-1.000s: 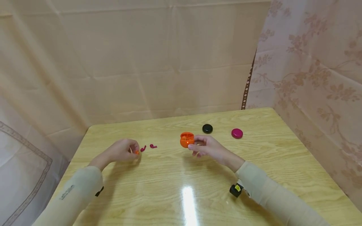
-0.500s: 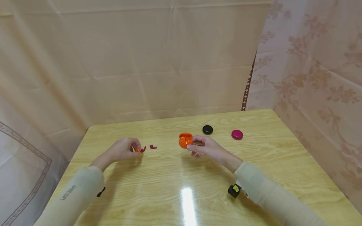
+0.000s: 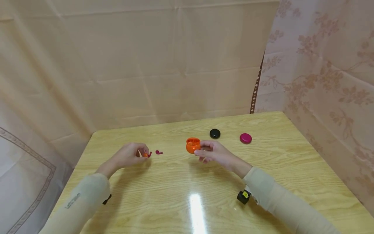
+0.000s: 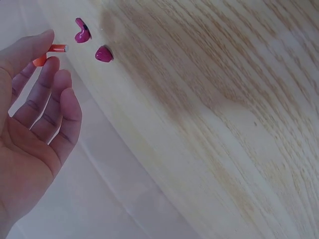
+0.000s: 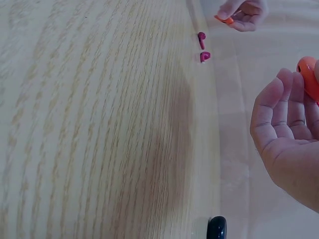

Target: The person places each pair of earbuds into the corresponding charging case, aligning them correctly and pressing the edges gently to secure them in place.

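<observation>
Between thumb and fingertips, my left hand point(image 3: 130, 155) pinches an orange earbud point(image 4: 58, 48), its stem sticking out past the fingers in the left wrist view. Two magenta earbuds lie on the table just beyond those fingertips: a nearer magenta earbud point(image 3: 150, 154), partly overlapped by the orange one in the head view, and a farther magenta earbud point(image 3: 158, 152). My right hand point(image 3: 214, 153) grips an orange earbud case point(image 3: 193, 148) by its side, above the table. The case's lid is raised, and an orange rounded shape shows in its left half. In the right wrist view the case point(image 5: 309, 74) is cut off by the frame edge.
Behind my right hand, a round black case point(image 3: 215, 133) and a round magenta case point(image 3: 245, 138) lie closed on the wooden table point(image 3: 163, 191). Beige curtain point(image 3: 140, 65) hangs behind the table's far edge, and a flowered curtain point(image 3: 327, 87) runs along the right side.
My left hand has moved slightly right with the orange earbud, which now overlaps the nearer magenta earbud in the head view. My right hand and the open case stay almost still.
</observation>
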`<state>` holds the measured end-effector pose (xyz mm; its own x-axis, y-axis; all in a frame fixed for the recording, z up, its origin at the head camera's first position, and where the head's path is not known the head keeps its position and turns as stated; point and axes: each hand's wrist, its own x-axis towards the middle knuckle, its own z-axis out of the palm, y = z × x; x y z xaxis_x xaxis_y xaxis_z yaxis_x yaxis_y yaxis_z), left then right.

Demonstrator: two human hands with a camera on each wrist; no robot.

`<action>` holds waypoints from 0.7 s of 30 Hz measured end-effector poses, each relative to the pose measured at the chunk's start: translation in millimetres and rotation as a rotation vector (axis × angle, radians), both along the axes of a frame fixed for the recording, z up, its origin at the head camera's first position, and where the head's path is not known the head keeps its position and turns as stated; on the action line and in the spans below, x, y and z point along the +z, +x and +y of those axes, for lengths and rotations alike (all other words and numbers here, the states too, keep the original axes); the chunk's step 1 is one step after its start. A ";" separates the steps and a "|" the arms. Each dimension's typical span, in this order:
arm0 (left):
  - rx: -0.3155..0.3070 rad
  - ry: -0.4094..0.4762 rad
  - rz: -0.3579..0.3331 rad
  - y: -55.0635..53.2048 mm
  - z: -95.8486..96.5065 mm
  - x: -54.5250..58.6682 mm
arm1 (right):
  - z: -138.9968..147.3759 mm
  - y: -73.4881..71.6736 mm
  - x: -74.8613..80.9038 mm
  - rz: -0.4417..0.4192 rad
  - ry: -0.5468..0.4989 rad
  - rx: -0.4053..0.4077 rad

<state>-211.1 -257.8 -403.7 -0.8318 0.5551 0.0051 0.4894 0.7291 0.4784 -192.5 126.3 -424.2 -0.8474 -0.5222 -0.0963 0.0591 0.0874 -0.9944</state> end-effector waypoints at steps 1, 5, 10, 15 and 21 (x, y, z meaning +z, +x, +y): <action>0.001 0.002 -0.002 0.7 0.4 0.6 | -0.2 0.0 0.2 -0.002 -0.001 0.002; 0.005 0.008 0.003 2.6 2.7 2.3 | -0.1 -0.4 0.6 -0.003 -0.002 0.006; 0.003 0.020 0.019 3.2 5.1 3.2 | 0.8 -2.7 0.3 0.008 -0.011 0.012; 0.006 0.030 0.023 4.6 6.0 4.6 | -0.7 -4.0 -0.7 -0.003 -0.019 0.006; 0.013 0.041 0.032 9.1 6.1 4.9 | -4.7 -4.2 -0.9 -0.012 -0.023 0.013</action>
